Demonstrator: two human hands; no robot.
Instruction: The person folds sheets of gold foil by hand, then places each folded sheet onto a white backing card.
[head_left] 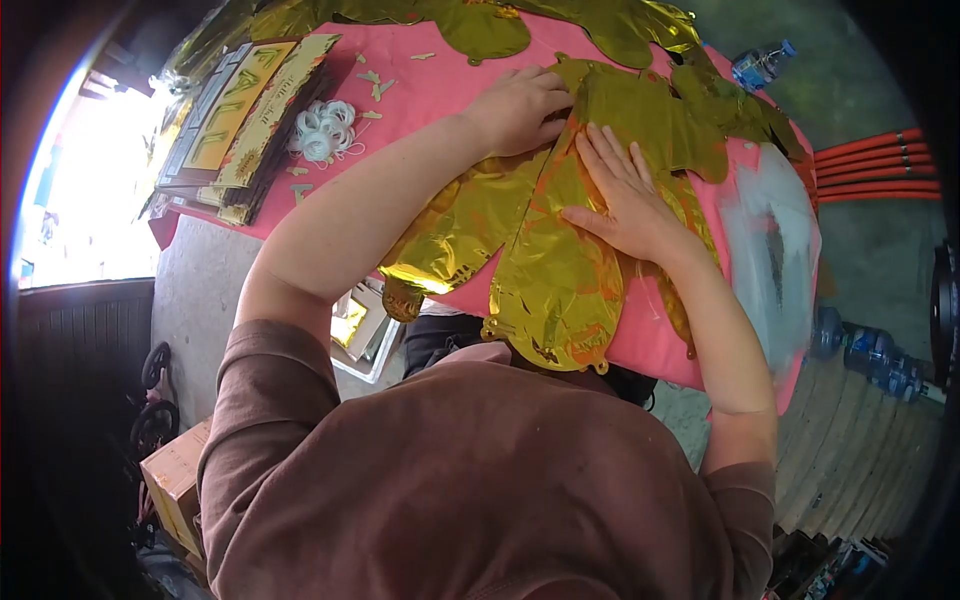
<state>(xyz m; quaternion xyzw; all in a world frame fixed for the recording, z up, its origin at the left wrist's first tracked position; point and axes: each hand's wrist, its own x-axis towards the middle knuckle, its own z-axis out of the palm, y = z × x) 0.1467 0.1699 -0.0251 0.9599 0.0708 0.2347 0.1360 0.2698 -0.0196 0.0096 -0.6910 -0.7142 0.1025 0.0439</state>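
Flat, uninflated gold foil balloons (pixel 560 290) lie on the pink-covered table (pixel 665 335) in front of me, some hanging over its near edge. My left hand (pixel 522 108) is at the upper part of this foil, fingers curled against it and partly hidden from above. Just to the right, my right hand (pixel 630 205) lies flat on the gold sheet, palm down, with the thumb apart from the fingers. More gold foil balloons (pixel 485 32) spread along the table's far side.
Left on the table are a stack of printed packages (pixel 225 130), a bundle of white ribbon rings (pixel 322 130) and small loose pieces (pixel 375 85). Clear plastic bags (pixel 770 250) lie at the right edge. A water bottle (pixel 763 65) is beyond; a cardboard box (pixel 175 475) stands lower left.
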